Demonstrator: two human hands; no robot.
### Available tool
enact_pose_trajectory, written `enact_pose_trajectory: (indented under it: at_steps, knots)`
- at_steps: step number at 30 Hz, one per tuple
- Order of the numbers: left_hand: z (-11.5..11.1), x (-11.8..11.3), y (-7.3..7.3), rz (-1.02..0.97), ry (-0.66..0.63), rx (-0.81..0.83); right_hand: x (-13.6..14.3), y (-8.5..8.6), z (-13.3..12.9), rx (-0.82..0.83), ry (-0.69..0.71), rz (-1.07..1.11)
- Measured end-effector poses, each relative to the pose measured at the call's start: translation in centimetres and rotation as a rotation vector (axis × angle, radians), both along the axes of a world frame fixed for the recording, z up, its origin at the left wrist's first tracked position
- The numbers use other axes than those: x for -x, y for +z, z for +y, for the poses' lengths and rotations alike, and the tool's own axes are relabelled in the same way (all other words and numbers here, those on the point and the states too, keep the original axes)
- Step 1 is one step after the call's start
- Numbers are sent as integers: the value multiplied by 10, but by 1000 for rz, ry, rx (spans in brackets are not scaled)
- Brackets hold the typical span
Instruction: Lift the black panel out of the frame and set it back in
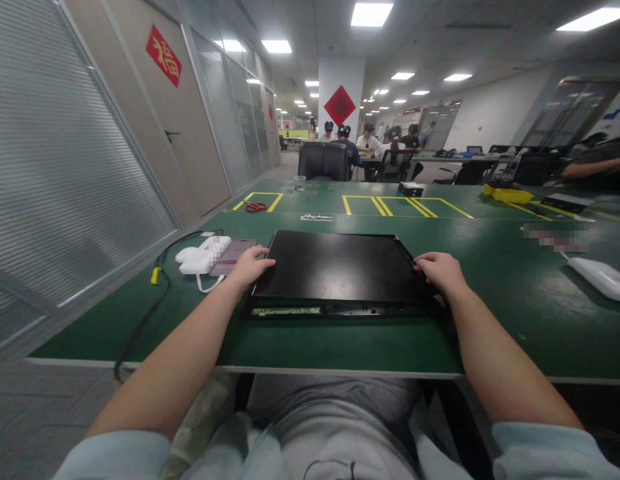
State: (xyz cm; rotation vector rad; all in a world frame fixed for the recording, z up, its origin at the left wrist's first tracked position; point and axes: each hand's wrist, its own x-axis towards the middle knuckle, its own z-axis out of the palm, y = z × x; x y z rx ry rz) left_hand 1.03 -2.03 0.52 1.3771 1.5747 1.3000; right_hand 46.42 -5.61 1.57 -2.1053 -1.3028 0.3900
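- At the lower left of the frame there is a short, pale blue cloth sleeve (117, 457), wide and loose at its opening.
- At the lower right there is a matching short sleeve of pale blue cloth (545, 450), also loose.
- At the bottom centre there is a light grey cloth shirt front (340, 433), with soft, curved folds.
- On it, near the bottom edge, runs a thin, dark, curved line (330, 462); I cannot tell if it is a print or a cord.
- Pale blue loose cloth (215, 447) is also seen beside the grey front.
- Below both sleeves, the left forearm (185, 353) and the right forearm (505, 360) are bare.
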Motion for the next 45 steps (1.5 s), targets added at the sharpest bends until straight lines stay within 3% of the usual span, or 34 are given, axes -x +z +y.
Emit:
enact_pose_trajectory:
  at_steps: [8, 21, 33, 39, 45]
  knots:
    - [3, 2, -9, 122, -60, 18, 0, 0, 0, -5, -8, 52]
    - [3, 1, -9, 206, 3, 74, -1, -1, 2, 8, -1, 7]
    - [2, 2, -8, 416, -57, -27, 3, 3, -1, -24, -18, 70]
    - [-1, 1, -7, 467, -72, -32, -11, -7, 6, -75, -60, -81]
    - [7, 7, -13, 429, -50, 8, -25, -22, 14, 95, -30, -184]
